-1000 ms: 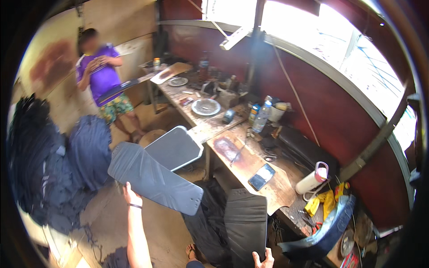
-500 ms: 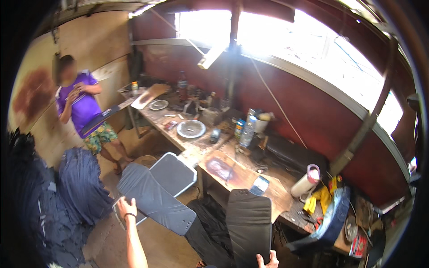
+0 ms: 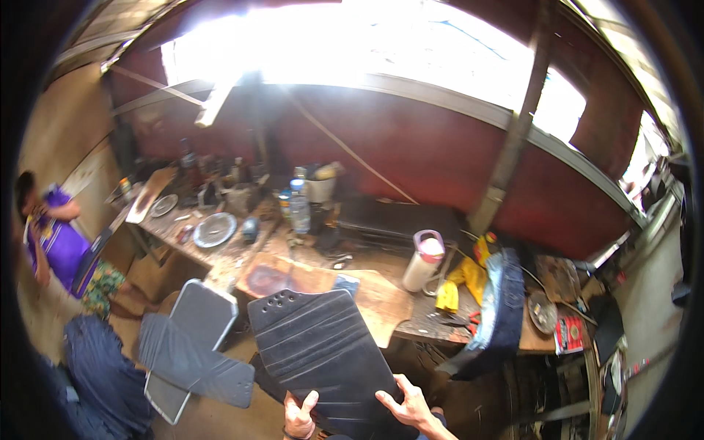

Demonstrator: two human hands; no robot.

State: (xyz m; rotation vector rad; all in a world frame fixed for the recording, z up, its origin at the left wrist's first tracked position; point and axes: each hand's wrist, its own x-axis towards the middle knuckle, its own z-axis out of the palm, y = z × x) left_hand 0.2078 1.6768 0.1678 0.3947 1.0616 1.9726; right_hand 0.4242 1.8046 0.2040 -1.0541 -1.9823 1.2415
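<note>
clamping the black ridged panel (image 3: 330, 341) by its side edges in left hand (image 3: 299, 416) and right hand (image 3: 408, 402), before the bench (image 3: 424, 327), likely light, fairly stiff, best gripped by both edges.

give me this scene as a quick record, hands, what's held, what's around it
left hand: grips lower-left edge of dark panel
right hand: grips its right edge
panel look: ridged surface, small holes at upper-left corner
to its left: second panel lying across pale-rimmed board
bench: clear bottle, pale tumbler, denim piece
co-worker: far left, purple top
</note>
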